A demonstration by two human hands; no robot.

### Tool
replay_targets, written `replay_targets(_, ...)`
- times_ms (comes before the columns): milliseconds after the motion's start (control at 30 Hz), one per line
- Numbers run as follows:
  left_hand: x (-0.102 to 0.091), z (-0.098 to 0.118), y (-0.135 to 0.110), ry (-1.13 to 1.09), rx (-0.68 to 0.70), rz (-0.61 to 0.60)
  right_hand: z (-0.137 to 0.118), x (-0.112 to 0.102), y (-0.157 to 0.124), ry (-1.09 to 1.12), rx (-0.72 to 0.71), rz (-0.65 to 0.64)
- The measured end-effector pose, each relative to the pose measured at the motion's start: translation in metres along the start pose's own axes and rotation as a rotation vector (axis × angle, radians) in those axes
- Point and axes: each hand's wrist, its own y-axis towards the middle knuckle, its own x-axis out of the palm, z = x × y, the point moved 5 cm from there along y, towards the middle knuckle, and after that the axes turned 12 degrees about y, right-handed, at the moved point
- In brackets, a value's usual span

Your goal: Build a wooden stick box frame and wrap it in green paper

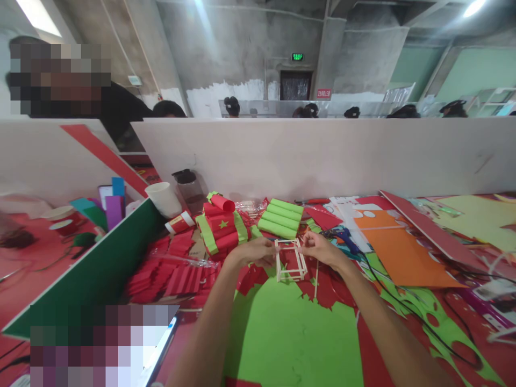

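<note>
A small open box-shaped frame of pale wooden sticks (278, 263) is held upright between my two hands. My left hand (260, 251) is closed on its left upper corner. At its right upper side, my right hand (321, 249) pinches the frame with thumb and fingers. A loose thin stick (316, 279) lies just below my right hand. Under the frame spread a green sheet with a jagged edge (298, 333) and red paper scraps. Behind my hands sit a row of green paper rolls (281, 217) and a red and green paper model with a yellow star (223, 224).
Folded red paper strips (177, 279) lie at the left by a green divider (88, 274). A white cup (163, 199) and clear bottle (189, 185) stand behind. A dark blue corded tool (347, 239) and an orange sheet (399, 252) lie right. White panels (322, 156) close off the back.
</note>
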Motion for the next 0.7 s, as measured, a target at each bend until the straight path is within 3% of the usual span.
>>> replay_targets(233, -0.003, -0.006, 0.010, -0.061, 0.102, 0.029, 0.001, 0.001, 0.000, -0.007, 0.009, -0.013)
replay_targets(700, -0.002, -0.007, 0.009, -0.166, 0.125, 0.034, 0.021, 0.003, 0.009, 0.103, 0.035, 0.102)
